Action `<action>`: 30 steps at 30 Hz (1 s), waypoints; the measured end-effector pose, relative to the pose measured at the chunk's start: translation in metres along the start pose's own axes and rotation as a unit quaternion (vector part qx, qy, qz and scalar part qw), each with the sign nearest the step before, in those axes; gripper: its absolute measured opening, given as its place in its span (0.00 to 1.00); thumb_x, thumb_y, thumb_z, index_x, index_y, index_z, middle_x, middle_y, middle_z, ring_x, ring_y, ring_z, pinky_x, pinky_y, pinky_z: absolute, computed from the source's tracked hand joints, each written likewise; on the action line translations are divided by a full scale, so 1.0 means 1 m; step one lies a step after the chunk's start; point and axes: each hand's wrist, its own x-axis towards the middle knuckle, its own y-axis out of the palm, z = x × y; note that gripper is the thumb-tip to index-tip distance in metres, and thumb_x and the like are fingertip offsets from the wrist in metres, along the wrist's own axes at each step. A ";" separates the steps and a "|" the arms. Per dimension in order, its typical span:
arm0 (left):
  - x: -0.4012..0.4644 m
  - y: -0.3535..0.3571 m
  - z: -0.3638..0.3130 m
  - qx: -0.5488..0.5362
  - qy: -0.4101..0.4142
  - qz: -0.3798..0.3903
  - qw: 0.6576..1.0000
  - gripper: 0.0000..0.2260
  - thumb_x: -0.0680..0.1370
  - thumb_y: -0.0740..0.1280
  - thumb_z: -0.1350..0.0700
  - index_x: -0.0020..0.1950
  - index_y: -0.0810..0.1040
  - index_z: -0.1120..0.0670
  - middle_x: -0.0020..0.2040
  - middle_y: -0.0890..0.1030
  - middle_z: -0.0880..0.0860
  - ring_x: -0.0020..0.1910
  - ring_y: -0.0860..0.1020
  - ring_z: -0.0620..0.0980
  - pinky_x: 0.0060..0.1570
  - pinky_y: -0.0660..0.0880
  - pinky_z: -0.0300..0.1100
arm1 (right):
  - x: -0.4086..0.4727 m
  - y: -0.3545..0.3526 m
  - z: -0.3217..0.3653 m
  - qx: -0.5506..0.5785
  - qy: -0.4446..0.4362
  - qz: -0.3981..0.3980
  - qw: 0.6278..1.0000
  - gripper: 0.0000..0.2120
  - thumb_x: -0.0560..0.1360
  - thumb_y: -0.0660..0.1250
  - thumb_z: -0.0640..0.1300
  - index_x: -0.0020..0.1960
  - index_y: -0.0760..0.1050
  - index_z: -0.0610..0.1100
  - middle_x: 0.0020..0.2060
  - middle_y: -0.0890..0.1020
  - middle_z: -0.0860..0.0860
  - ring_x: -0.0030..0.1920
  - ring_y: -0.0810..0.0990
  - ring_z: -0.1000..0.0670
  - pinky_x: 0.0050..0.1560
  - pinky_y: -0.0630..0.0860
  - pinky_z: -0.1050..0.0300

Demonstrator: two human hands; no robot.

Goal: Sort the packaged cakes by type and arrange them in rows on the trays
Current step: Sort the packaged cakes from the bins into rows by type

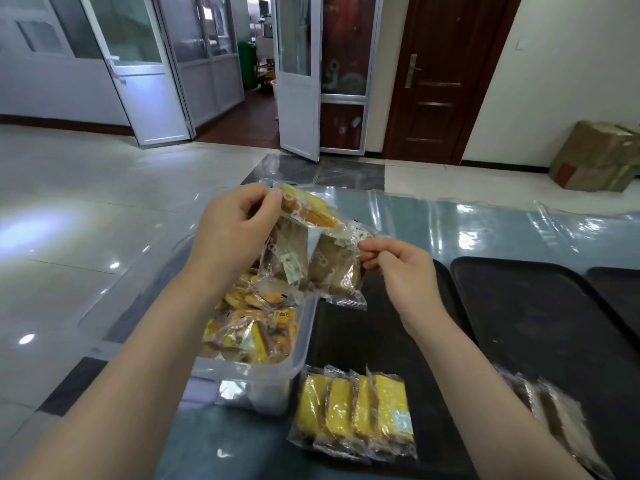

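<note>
- Yellow packaged cakes (356, 412) lie in an overlapping row on the near end of the black tray (388, 323), at lower centre of the frame; long axes run away from the viewer.
- Brown packaged cakes (557, 420) form a second row at the lower right, on the next tray (540, 306); the right forearm partly hides them.
- Clear plastic bin (256, 382), left of the first tray on the desk (485, 230), holds the unsorted mixed packets.
- Left hand (235, 226), above the bin at frame centre, pinches the end of a yellow packet (311, 209); a brown packet (287, 258) hangs below it, grip unclear.
- Right hand (398, 261) pinches the top seal of another brown packet (337, 271), which hangs long axis down, over the far part of the first tray.
- Judgement: the right hand is nearer the brown row, which lies down and right of it; the hanging packet must be laid flat, long axis matching that row.
- Far background, upper frame: tiled floor, glass doors, a wooden door.
</note>
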 end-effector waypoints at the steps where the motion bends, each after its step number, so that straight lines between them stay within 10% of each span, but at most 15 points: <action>1: -0.003 0.006 -0.006 -0.005 0.003 0.001 1.000 0.17 0.82 0.62 0.52 0.33 0.72 0.53 0.28 0.68 0.48 0.30 0.67 0.42 0.32 0.64 0.39 | -0.002 -0.011 -0.003 -0.006 0.002 -0.006 1.000 0.17 0.77 0.59 0.29 0.46 0.84 0.44 0.42 0.85 0.49 0.42 0.82 0.57 0.45 0.78 0.65; 22: -0.095 0.165 -0.066 -0.069 -0.063 0.102 0.990 0.18 0.82 0.61 0.51 0.33 0.70 0.55 0.27 0.68 0.46 0.28 0.68 0.42 0.29 0.63 0.33 | -0.052 -0.195 -0.093 -0.049 0.138 -0.028 0.989 0.15 0.76 0.63 0.30 0.44 0.85 0.43 0.42 0.86 0.48 0.44 0.83 0.52 0.50 0.80 0.59; 30: -0.133 0.231 -0.071 -0.102 -0.136 0.112 0.979 0.18 0.83 0.60 0.53 0.36 0.70 0.61 0.30 0.69 0.51 0.30 0.68 0.44 0.30 0.63 0.35 | -0.070 -0.260 -0.122 -0.088 0.182 -0.051 0.978 0.01 0.73 0.74 0.38 0.43 0.83 0.42 0.33 0.84 0.50 0.33 0.80 0.55 0.35 0.77 0.62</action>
